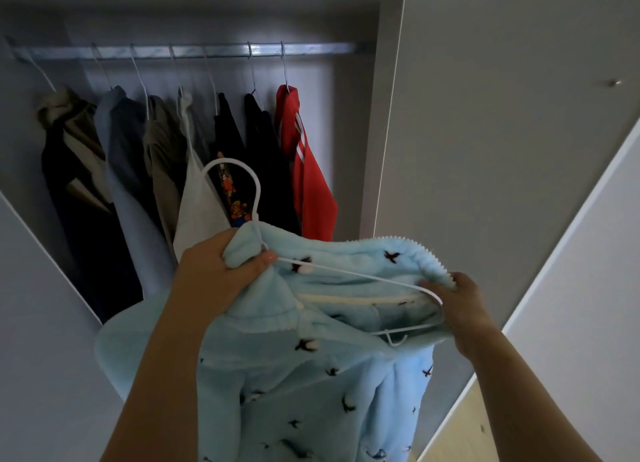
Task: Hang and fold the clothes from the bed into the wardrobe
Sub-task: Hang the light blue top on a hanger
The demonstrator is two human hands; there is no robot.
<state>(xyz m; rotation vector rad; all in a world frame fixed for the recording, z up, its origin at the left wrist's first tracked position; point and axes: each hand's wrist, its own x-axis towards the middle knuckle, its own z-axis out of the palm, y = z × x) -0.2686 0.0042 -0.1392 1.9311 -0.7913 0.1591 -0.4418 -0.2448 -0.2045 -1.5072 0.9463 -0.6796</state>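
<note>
Garments (308, 177) hanging on the rail (225, 51): seven. Hangers (284, 67): eight — seven hooked on the rail, one white hanger (258, 191) held. Light-blue fleece garment (294, 375): one. Hands: two — left hand (214, 271), right hand (464, 305). Door knob (614, 82): one.

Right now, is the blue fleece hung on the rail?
Not hung. The white hanger hook is free below the rail; left hand and right hand hold the fleece.

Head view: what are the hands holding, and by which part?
The left hand grips the blue fleece at its collar, beside the white hanger; the right hand grips its zip edge.
</note>
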